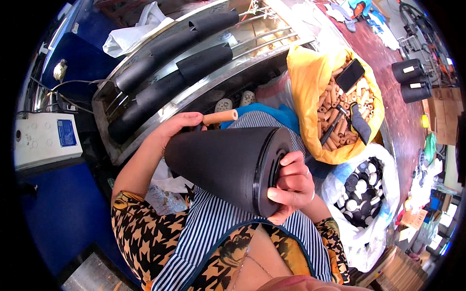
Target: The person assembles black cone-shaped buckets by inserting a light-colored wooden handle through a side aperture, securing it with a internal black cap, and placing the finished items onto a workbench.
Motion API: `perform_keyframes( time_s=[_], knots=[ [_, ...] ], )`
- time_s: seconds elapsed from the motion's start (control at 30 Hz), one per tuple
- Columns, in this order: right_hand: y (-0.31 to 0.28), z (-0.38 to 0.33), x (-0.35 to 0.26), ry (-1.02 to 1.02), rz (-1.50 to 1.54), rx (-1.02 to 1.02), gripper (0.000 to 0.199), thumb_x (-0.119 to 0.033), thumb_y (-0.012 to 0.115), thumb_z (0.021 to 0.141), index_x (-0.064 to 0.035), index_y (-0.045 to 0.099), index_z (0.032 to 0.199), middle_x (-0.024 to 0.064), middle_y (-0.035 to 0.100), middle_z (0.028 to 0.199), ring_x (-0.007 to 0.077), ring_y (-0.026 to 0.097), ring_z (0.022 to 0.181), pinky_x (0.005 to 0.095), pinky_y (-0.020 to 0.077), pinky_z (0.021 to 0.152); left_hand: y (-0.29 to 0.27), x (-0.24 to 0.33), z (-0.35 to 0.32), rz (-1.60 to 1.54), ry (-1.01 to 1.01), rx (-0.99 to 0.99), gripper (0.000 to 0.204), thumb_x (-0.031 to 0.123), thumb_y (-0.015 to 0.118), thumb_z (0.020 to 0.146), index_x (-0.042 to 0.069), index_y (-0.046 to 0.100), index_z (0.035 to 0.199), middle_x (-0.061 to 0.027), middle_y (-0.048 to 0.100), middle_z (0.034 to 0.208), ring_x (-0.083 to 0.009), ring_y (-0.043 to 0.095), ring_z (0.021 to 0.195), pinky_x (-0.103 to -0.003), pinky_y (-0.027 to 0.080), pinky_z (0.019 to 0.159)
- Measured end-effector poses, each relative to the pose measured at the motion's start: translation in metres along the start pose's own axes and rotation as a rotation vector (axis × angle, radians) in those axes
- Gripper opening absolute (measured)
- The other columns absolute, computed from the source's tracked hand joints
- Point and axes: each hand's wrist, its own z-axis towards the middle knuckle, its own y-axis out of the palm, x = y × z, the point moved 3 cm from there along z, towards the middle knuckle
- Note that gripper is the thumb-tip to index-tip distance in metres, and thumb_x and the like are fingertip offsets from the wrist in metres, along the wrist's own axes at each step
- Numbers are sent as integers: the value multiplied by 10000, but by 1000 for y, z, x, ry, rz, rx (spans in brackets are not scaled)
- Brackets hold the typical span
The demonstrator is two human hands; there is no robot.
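Observation:
A large black tapered cone (213, 162) lies across my lap, its wide flanged end toward the right. My right hand (293, 186) is closed on the rim of the recessed opening in that wide end, with the fingers curled inside it. At the far side of the narrow end, my left hand (180, 123) pinches a short tan tube (221, 116) with a hole in its end. The cone hides part of the left hand's fingers. Whether the tube touches the cone, I cannot tell.
A yellow sack (310, 140) of tan tubes stands at the right, with a phone (350, 75) and a hammer (334, 125) on top. Nearer is a white bag (361, 247) of black and white caps. Beyond my lap, long black sleeves (170, 87) rest on rods over a trough.

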Motion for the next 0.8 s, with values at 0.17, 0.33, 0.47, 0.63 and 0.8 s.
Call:
perform_keyframes(
  time_s=[0.17,0.33,0.47,0.63,0.8],
  knots=[
    [-12,-43,66,804,183,487,595,-494,588,932,-13,599,1281,119,603,1219,240,600,1054,402,471,938,62,56,-38,644,849,396,132,156,675,864,61,643,950,-54,679,877,-183,652,854,-307,532,823],
    [15,-125,163,1800,1095,590,582,-448,452,1023,34,499,1346,115,584,1293,222,580,1168,374,437,1040,173,3,-84,1912,1835,-360,89,114,705,744,107,676,828,-9,648,848,-189,671,859,-371,581,817],
    [3,-89,121,1319,823,603,663,-516,302,1045,20,403,1421,126,514,1387,225,487,1293,371,353,1115,142,42,-80,1675,1560,158,184,118,801,716,77,686,854,-57,688,874,-229,691,844,-362,572,822],
    [-11,-99,95,1024,496,698,564,-392,254,1075,6,369,1459,139,438,1470,239,403,1372,371,291,1155,133,34,-50,986,1053,501,294,104,832,673,27,693,921,-105,704,921,-276,685,862,-340,539,797],
    [-28,-139,132,1798,592,326,501,-434,406,1034,-28,580,1272,110,612,1264,217,540,1198,363,402,1041,234,27,-72,1776,1752,-519,172,118,670,708,76,641,873,-22,582,791,-192,627,774,-370,535,806]
  ],
)
